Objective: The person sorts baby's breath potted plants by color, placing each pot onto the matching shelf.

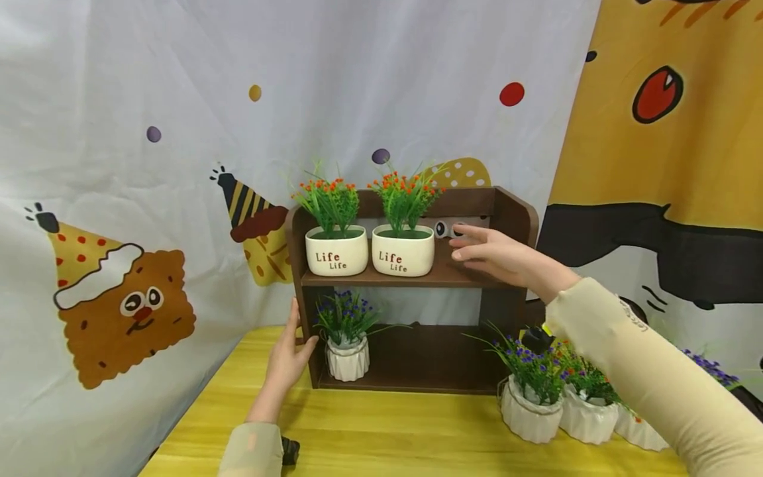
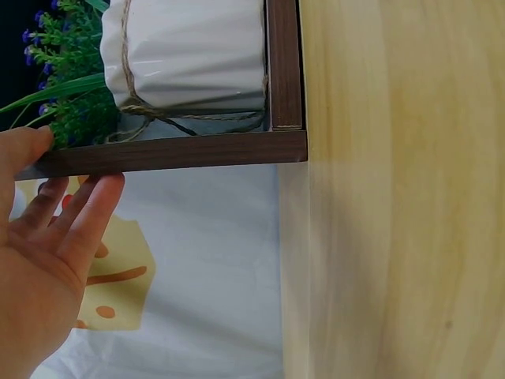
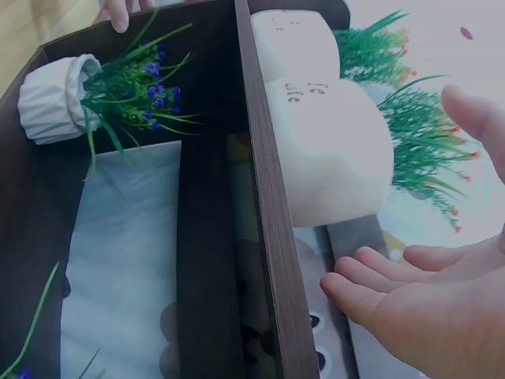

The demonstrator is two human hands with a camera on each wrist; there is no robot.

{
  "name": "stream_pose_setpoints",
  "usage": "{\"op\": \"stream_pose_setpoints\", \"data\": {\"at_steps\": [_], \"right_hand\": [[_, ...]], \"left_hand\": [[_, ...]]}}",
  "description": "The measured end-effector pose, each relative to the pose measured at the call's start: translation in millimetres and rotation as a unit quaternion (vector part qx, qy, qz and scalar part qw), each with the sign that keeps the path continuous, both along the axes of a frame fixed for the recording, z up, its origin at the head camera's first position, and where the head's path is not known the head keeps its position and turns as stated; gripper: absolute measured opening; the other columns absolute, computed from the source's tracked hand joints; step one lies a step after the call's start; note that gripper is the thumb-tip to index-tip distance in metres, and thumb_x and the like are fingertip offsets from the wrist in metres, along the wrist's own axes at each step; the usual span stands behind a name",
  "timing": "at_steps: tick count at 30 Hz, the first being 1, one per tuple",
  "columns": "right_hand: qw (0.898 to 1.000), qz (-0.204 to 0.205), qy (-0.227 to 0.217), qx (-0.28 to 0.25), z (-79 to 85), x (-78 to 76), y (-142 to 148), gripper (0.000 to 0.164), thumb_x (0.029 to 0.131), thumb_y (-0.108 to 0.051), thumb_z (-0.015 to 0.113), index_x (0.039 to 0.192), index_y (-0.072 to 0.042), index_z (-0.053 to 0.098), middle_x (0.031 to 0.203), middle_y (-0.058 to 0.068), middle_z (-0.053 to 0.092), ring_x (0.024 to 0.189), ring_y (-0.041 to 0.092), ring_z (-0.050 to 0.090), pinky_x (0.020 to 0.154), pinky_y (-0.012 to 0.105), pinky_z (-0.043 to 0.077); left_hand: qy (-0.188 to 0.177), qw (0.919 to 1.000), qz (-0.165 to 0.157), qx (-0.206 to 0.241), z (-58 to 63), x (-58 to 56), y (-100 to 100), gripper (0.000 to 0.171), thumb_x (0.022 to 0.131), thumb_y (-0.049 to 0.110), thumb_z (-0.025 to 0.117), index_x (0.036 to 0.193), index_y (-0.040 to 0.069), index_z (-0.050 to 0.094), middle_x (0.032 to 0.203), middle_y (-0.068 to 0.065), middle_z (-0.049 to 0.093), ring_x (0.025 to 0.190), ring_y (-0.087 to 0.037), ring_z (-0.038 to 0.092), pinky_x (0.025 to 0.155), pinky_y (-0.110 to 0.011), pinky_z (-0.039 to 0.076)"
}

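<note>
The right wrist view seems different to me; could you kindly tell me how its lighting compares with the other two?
Right wrist view: washed out, the nearer cream pot pale before a near-white backdrop, the shelf dark; head view: fairly even light, "Life" lettering legible; left wrist view: soft shadow on the table, faint sheen on the ribbed pot.

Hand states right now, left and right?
Left hand: holding the shelf's left side panel between thumb and fingers.
Right hand: open, holding nothing.
</note>
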State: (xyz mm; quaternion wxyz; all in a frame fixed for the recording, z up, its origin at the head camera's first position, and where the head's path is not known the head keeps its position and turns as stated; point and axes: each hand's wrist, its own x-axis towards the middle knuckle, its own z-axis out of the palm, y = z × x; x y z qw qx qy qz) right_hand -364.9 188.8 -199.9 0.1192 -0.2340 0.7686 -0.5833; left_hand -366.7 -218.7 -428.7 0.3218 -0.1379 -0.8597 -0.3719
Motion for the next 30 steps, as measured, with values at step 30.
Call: {"op": "stream_pose_setpoints", "data": {"at_steps": [30], "right_hand": [[0.965,0.226,-0.013,-0.129,-116.8,136.1,56.2,0.053,0.098,-0.005,0.055,0.148,-0.007,0.038,0.145,0.010,0.047,0.131,0.025,0.046,0.103,0.036,0.042]], "left_hand": [[0.010,0.9998,0.013,-0.010,2.1,-1.4,0.2,0.095,0.089,0.008,0.070,0.158,0.023,0.007,0.134,-0.029,0.051,0.094,-0.046,0.063,0.075,-0.060,0.048]]}}
